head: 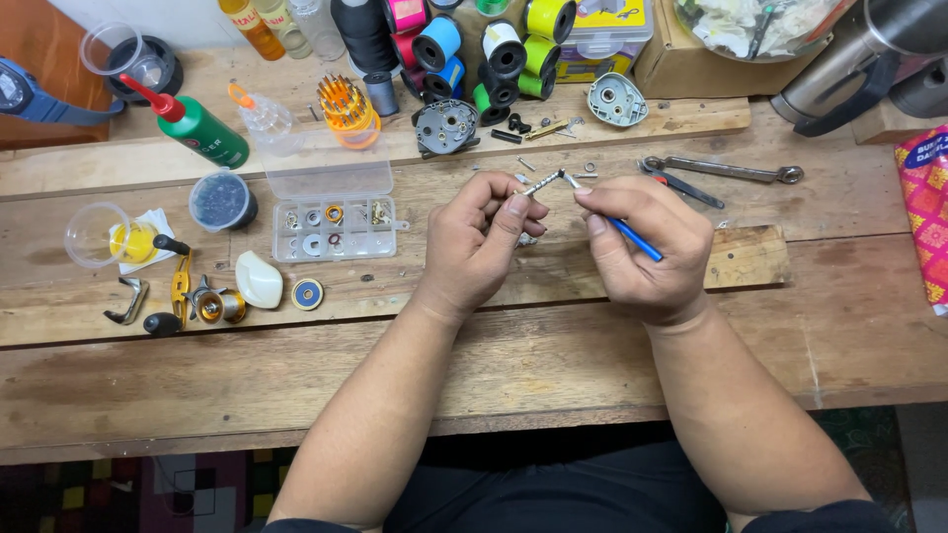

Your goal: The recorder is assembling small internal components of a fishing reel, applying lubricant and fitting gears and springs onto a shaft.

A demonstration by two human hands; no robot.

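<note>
My left hand [481, 242] pinches a small threaded metal shaft [542, 183] between thumb and fingers, above the middle of the wooden bench [553, 375]. My right hand [647, 247] grips a blue-handled tool [632, 235] like a pen, its thin metal tip touching the shaft's end. Both hands hover close together over a raised wooden plank [750, 259].
A clear parts box [334, 225] with washers lies left of the hands. Reel parts [446, 126], a grey side plate [616, 100], pliers and a wrench [726, 172] lie behind. A green bottle [202, 130], cups, a reel handle [180, 291] and line spools [494, 49] stand at left and back.
</note>
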